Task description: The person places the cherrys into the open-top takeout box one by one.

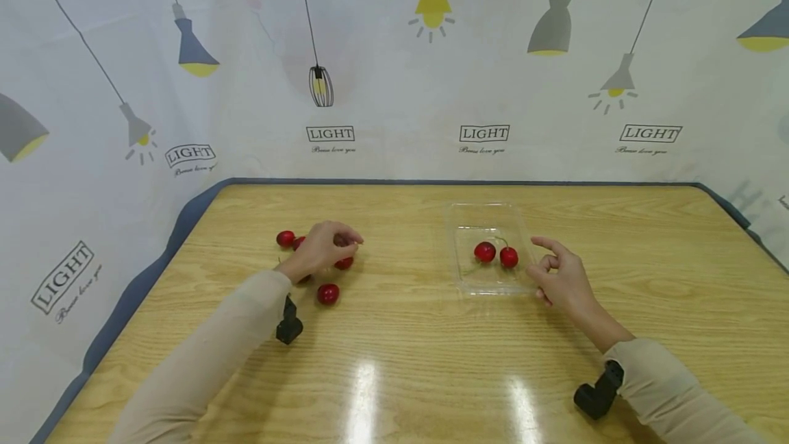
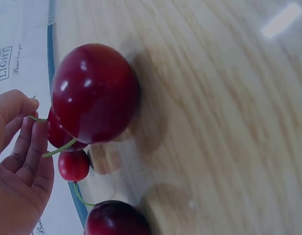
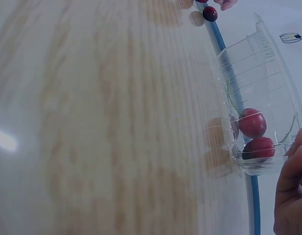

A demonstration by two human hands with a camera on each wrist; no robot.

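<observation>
In the head view my left hand (image 1: 320, 249) reaches over a loose group of red cherries at the left. Its thumb and index finger pinch the green stem (image 2: 38, 119) of a cherry (image 2: 58, 133). Another cherry (image 1: 329, 294) lies nearer me, and one (image 1: 285, 238) lies beyond the wrist; others are partly hidden under the hand. My right hand (image 1: 564, 276) is at the right side of a clear plastic box (image 1: 459, 252), thumb and fingers on its rim, index finger raised. Two cherries lie in the box, a darker one (image 1: 485, 252) and one with a stem (image 1: 508, 257).
The wooden table (image 1: 407, 334) ends at a dark blue border (image 1: 394, 181) before a white printed backdrop (image 1: 394, 88). Black camera mounts (image 1: 288, 324) sit at both wrists. Bare wood lies between the loose cherries and the box.
</observation>
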